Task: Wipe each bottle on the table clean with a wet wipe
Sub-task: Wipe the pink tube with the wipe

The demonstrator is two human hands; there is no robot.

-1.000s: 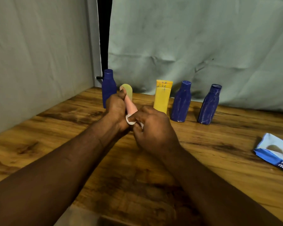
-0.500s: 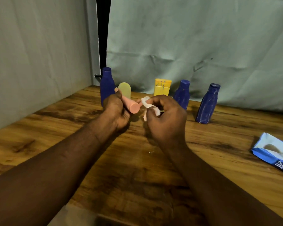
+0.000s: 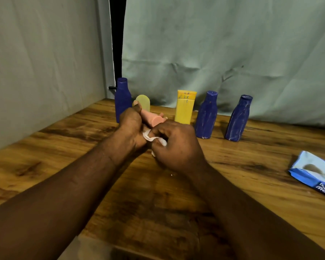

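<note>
Left hand (image 3: 130, 126): fingers curled round pink bottle (image 3: 152, 118), tilted above table (image 3: 64, 147) | right hand (image 3: 176, 145): fingers pinching wipe (image 3: 148, 136) beside bottle | wipe-to-bottle contact: cannot tell

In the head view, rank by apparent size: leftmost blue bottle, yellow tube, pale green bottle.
1. leftmost blue bottle, tallest
2. yellow tube, slightly smaller
3. pale green bottle, smallest; left hand hides its lower part

Wood-grain table (image 3: 233, 184), matt plastic bottles (image 3: 206, 117).

Improvised staging corner; cloth backdrop (image 3: 214, 44); wooden table (image 3: 45, 152)
</note>
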